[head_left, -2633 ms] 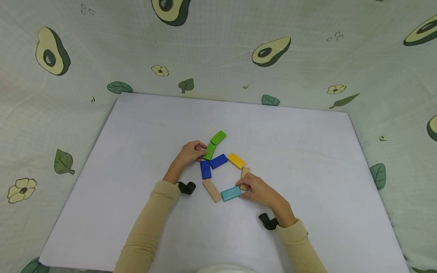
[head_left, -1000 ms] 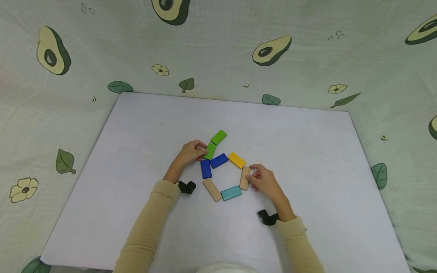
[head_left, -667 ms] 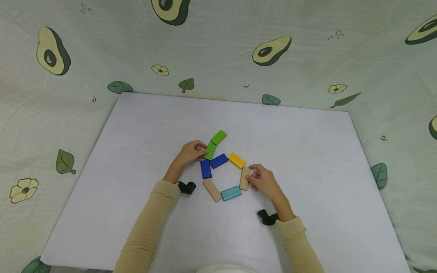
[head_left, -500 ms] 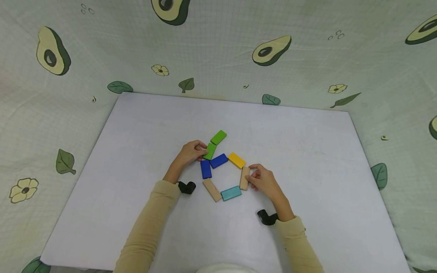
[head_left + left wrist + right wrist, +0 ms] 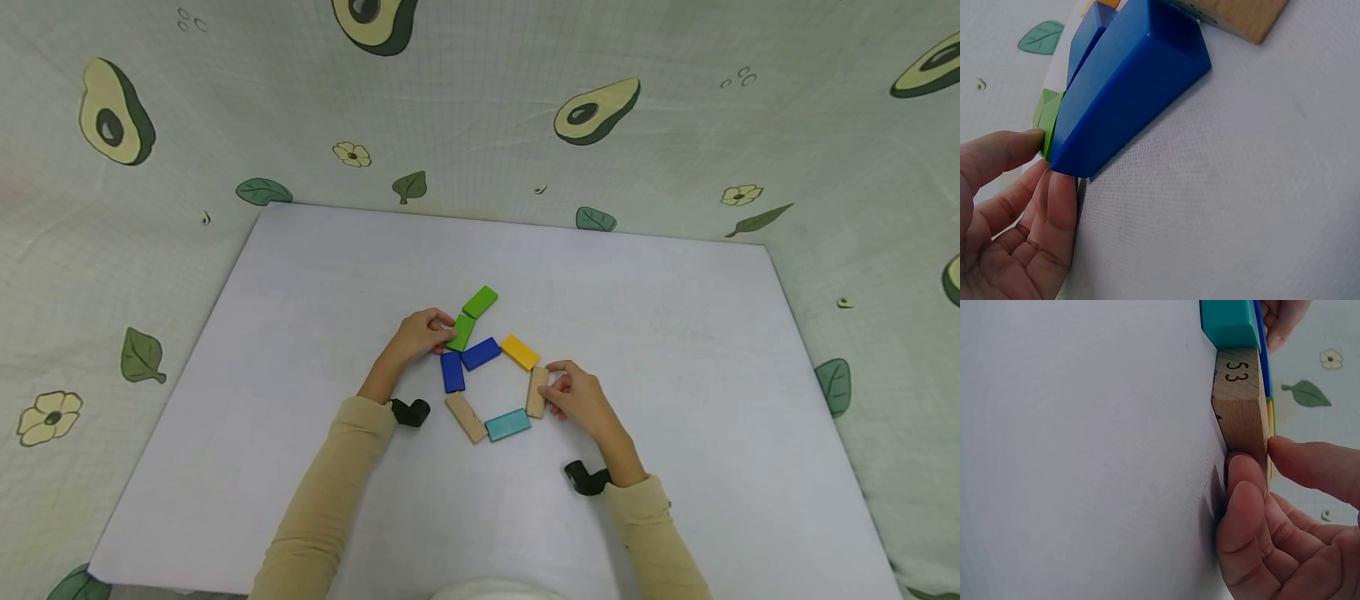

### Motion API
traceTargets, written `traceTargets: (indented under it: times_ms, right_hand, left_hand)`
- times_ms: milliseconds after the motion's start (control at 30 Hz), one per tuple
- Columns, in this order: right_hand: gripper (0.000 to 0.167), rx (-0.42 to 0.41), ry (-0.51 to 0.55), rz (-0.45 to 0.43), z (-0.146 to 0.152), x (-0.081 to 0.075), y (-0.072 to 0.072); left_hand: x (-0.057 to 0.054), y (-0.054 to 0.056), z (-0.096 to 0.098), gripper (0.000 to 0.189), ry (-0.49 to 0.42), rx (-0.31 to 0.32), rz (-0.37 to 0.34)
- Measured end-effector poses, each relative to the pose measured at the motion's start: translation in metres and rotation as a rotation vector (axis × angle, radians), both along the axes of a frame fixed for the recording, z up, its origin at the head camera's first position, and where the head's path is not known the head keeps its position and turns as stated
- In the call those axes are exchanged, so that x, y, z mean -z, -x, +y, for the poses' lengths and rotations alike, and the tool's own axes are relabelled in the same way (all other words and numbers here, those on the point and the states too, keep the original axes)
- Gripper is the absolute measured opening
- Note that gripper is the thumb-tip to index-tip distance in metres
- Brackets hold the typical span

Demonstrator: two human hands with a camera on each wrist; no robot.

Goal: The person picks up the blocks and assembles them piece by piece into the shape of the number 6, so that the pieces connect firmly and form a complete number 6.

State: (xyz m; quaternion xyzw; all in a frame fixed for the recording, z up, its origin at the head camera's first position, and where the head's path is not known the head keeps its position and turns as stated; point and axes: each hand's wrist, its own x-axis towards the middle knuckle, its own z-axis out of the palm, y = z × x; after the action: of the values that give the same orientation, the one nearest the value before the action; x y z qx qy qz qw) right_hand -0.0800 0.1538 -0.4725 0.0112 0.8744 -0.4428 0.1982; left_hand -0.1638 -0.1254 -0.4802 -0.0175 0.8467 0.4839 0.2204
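Several flat, brick-shaped blocks lie end to end in a ring. Two blue blocks [image 5: 481, 354], a yellow block [image 5: 520, 352], a teal block [image 5: 508, 425] and two plain wooden blocks form it. From its upper left corner, a near green block [image 5: 462, 331] leads to a far green block [image 5: 480, 302]. My left hand [image 5: 417, 337] holds the near green block, thumb on its top and fingers along its left side. On the ring's right, my right hand [image 5: 582, 398] pinches the right wooden block [image 5: 536, 400]; the thumb presses its top edge, fingers curled at its side.
The blocks lie around the middle of a white table [image 5: 315, 275]. Black wrist-worn pieces [image 5: 411, 413] stick out at both cuffs. A cloth with avocados [image 5: 596, 113] hangs behind the table. The left wooden block [image 5: 466, 417] closes the ring's lower left.
My right hand has moved from the teal block's end and the wooden block's near end to the wooden block's right side, then stayed still. The left hand has not moved.
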Motion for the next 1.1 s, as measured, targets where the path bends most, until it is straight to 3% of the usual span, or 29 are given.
traceTargets:
  times_ms: [667, 933, 1100]
  right_hand:
    - [0.043, -0.002, -0.023, -0.008, 0.004, -0.004, 0.002]
    - [0.041, -0.015, -0.064, 0.04, 0.013, -0.01, 0.005]
    - [0.037, -0.033, -0.102, 0.098, 0.018, -0.017, 0.006]
  left_hand:
    - [-0.001, 0.0, 0.001, 0.032, 0.01, 0.0, -0.002]
    - [0.0, 0.001, 0.001, 0.032, 0.007, 0.002, -0.002]
    - [0.002, -0.005, -0.002, 0.034, -0.029, -0.037, 0.002]
